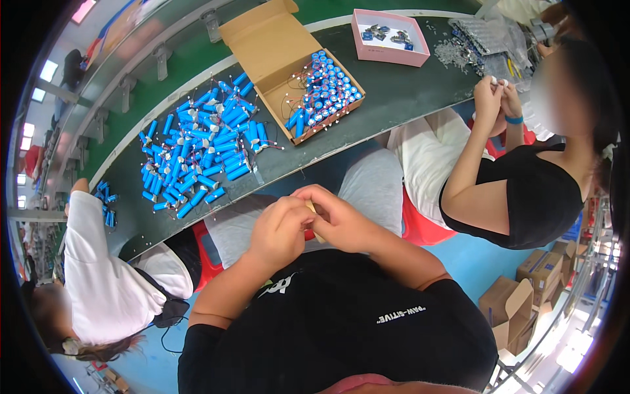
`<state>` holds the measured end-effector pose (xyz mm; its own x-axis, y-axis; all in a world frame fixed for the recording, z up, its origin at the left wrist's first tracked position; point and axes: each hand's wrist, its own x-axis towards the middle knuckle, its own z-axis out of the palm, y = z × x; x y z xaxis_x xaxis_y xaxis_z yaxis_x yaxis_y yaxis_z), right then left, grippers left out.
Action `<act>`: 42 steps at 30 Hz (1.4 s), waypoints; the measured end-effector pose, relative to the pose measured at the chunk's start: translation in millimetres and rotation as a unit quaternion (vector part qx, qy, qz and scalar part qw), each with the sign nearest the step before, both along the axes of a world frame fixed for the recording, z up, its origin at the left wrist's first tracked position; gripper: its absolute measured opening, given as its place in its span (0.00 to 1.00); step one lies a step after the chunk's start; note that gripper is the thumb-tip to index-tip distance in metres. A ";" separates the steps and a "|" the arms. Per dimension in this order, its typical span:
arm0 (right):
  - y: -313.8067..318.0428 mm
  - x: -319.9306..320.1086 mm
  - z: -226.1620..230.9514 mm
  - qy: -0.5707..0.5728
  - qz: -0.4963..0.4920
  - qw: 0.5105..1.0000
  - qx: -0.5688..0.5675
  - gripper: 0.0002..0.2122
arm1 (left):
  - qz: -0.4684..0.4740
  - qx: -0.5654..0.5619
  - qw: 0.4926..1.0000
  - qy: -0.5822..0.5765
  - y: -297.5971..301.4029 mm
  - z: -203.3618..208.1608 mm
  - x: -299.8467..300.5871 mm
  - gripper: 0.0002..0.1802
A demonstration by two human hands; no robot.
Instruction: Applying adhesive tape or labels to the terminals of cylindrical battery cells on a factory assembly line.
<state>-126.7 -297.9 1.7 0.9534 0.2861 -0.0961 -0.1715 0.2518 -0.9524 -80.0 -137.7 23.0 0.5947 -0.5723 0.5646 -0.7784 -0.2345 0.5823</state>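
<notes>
Left hand (279, 228): the fingers are bent in, nearly closed, and hold one side of a small tan piece.
Right hand (338, 220): the thumb and fingers pinch the same piece, and the two hands touch.
Small tan piece (320, 238): it is between the two hands, in the air above the lap; the fingers hide most of it.
Gray pants (371, 187): the legs are under the hands, with bits of a red stool (420, 220) showing nearby.
Tabletop (394, 98): it is dark green and lies just past the hands.
Blue batteries (223, 139): a big messy pile with wires lies on the tabletop, ahead and to the left.
Brown box (268, 41): it stands open beside the pile, with more batteries inside, many on end.
Pink box (394, 56): it is farther to the right, with little metal and blue bits in it.
Clear trays (482, 34): they lie past the pink box, near loose small bits.
Person on the right (541, 190): wears black and holds something small and white.
Person on the left (108, 279): wears white and sits by a smaller blue pile.
</notes>
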 end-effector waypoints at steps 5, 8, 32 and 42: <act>1.8 -6.9 10.0 -0.118 -0.110 0.972 -0.169 0.09 | 0.017 0.022 0.999 -0.019 -5.6 1.8 5.5 0.15; 2.5 -7.6 2.8 -0.149 -0.160 0.965 -0.146 0.08 | 0.006 0.003 1.000 -0.029 -11.9 4.0 5.8 0.16; -26.0 -3.9 -6.5 0.015 -0.190 0.980 -0.049 0.04 | 0.249 0.360 0.899 -0.023 -68.1 11.2 117.5 0.14; -29.1 -7.3 -6.8 0.022 -0.213 0.977 -0.016 0.03 | 0.249 0.414 0.876 -0.013 -75.9 10.6 130.7 0.12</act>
